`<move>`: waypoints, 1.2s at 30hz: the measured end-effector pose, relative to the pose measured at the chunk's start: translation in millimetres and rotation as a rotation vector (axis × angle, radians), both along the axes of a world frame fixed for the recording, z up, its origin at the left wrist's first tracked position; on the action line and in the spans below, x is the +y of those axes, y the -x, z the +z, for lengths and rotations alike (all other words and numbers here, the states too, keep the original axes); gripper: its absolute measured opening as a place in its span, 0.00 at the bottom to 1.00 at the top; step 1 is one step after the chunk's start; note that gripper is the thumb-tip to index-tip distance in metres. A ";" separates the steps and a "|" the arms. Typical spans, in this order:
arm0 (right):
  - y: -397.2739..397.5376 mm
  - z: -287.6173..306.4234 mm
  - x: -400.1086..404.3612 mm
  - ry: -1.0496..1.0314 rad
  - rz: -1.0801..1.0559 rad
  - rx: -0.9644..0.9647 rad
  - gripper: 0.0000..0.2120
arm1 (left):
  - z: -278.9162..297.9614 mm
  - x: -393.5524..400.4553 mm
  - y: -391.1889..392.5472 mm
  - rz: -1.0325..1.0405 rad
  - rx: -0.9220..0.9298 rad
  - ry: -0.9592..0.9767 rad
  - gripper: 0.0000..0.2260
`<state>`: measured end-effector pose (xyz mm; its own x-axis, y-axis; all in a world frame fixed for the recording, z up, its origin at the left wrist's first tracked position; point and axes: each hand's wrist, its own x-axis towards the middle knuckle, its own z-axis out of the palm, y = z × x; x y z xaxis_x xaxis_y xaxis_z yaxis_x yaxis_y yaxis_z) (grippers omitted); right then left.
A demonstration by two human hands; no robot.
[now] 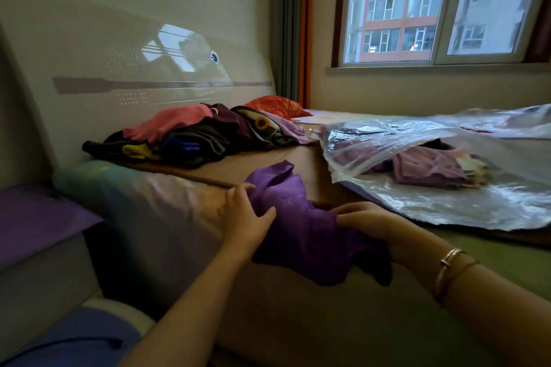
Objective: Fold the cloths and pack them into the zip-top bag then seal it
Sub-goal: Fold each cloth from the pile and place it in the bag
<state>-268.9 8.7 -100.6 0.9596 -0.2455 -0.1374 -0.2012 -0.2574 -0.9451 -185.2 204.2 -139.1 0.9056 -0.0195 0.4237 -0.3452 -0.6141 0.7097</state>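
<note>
While both hands hold the purple cloth (301, 226) at the bed's (343, 307) near edge, the left hand (243, 217) pinches it and the right hand (369, 222) curls round it. Unfolded cloths (190, 134) lie heaped by the headboard (134, 68). Right of the hands, the open zip-top bag (432, 197) holds folded cloths, blurred through plastic; its far end is cut off.

Both forearms are bare, no sleeves in view. The right wrist wears two thin gold-toned bangles (450, 274), one seemingly with a small clasp. The left hand (244, 217) and right hand (369, 219) show no rings.
</note>
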 end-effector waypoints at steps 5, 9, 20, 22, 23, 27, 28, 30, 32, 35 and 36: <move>33.9 -4.5 -20.5 0.016 0.025 -0.006 0.10 | -5.0 -19.2 5.4 -0.242 0.563 0.304 0.34; 49.6 3.9 -32.6 0.157 0.042 0.034 0.11 | 1.9 -37.4 2.0 -0.271 0.544 0.268 0.26; 31.7 -6.6 -10.1 0.328 -0.073 -0.066 0.23 | 27.9 -55.4 45.8 -0.610 0.431 0.172 0.10; 31.1 -5.5 -5.2 0.206 -0.103 -0.050 0.24 | 29.6 -52.6 50.7 -0.705 0.442 0.128 0.09; 31.7 -4.9 -3.5 0.120 -0.116 -0.026 0.24 | 30.0 -51.7 52.7 -0.736 0.447 0.123 0.08; 40.5 -3.0 2.0 -0.393 -0.080 0.030 0.17 | 34.5 -56.7 59.2 -0.778 0.491 0.286 0.10; 43.1 -3.1 3.8 -0.518 -0.046 0.031 0.14 | 37.8 -58.0 61.5 -0.767 0.510 0.344 0.11; 47.1 -3.8 3.9 -0.614 0.018 0.034 0.11 | 44.0 -59.0 63.3 -0.753 0.570 0.397 0.10; 51.6 -2.6 1.1 -0.581 0.063 0.016 0.12 | 48.0 -56.1 65.9 -0.778 0.653 0.355 0.10; 65.5 6.7 -8.7 -0.565 0.156 -0.016 0.11 | 46.4 -54.5 72.6 -0.793 0.707 0.272 0.13; 71.0 10.4 -14.0 -0.559 0.175 -0.024 0.12 | 45.0 -56.0 73.6 -0.774 0.696 0.255 0.15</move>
<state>-339.9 -5.3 -90.3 0.9838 0.0205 -0.1779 -0.1772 0.2536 -0.9509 -258.8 148.3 -94.1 0.7292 -0.6757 -0.1085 -0.0471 -0.2078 0.9770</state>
